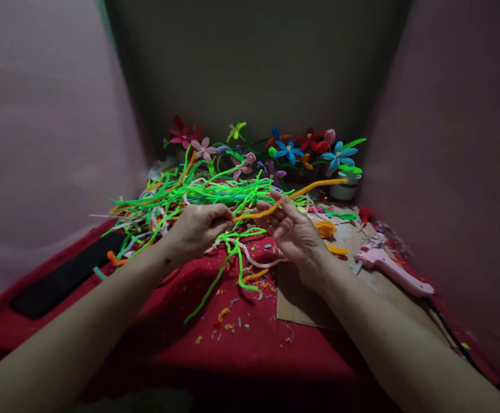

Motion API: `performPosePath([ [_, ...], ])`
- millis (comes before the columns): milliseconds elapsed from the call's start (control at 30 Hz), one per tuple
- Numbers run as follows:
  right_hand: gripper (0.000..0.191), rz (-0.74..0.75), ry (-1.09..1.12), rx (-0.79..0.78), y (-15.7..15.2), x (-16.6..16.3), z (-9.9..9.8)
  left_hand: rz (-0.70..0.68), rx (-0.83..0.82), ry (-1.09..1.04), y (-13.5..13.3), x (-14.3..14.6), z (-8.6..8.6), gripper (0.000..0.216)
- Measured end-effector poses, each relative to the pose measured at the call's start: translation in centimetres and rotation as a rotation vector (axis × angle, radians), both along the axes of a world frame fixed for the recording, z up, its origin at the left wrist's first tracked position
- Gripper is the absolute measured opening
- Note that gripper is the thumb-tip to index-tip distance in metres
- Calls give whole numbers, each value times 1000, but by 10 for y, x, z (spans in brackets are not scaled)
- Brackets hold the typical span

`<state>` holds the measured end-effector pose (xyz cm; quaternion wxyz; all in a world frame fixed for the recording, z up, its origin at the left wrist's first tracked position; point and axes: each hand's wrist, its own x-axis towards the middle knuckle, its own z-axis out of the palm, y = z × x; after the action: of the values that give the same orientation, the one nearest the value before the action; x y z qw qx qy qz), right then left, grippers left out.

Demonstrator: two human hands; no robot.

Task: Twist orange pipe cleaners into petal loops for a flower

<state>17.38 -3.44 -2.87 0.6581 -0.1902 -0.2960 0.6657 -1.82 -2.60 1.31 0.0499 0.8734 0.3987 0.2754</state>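
My left hand (198, 228) is closed in a pinch on the near end of an orange pipe cleaner (310, 187). My right hand (291, 228) holds the same pipe cleaner farther along, fingers curled loosely around it. The orange stem runs up and to the right from my hands, ending near a small white pot. Both hands hover over a tangled pile of green, white and orange pipe cleaners (198, 198) on a red cloth (250, 338).
Finished pipe-cleaner flowers (288, 150) in several colours stand at the back. A pink glue gun (387, 267) lies on a brown cardboard sheet (295, 301) at the right, its cord trailing off. A black flat object (60, 278) lies at the left. Small cuttings litter the cloth.
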Motion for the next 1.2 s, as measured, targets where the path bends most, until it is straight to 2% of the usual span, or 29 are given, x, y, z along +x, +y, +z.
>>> performPosePath([
  [133,18,54,-220,8,-8,-14,-12,-48,188,-9,2,5,-16,15],
  [233,16,29,-321,48,-11,-21,-21,-96,222,-17,1,8,-24,15],
  [333,14,-5,-405,47,-12,-22,-24,-103,102,-84,-2,8,-24,13],
  [433,15,-23,-394,13,-12,-22,-23,-96,-67,-176,-5,7,-23,12],
  [500,16,-22,-375,-7,-12,-21,-21,-98,-122,-214,-6,6,-23,12],
  [600,19,36,-401,-79,-15,-22,-20,-113,-90,-232,-7,6,-25,12],
  [733,21,117,-446,-193,-17,-23,-19,-156,78,-197,-10,7,-28,11],
  [833,19,123,-401,-157,-18,-24,-19,-145,71,-203,-12,9,-28,12],
  [967,16,53,-413,-83,-20,-25,-19,-94,-143,-259,-12,9,-23,15],
  [1100,14,15,-496,10,-23,-24,-17,-102,-297,-251,-11,7,-15,19],
  [1200,12,3,-549,50,-26,-23,-14,-125,-243,-207,-14,5,-14,20],
])
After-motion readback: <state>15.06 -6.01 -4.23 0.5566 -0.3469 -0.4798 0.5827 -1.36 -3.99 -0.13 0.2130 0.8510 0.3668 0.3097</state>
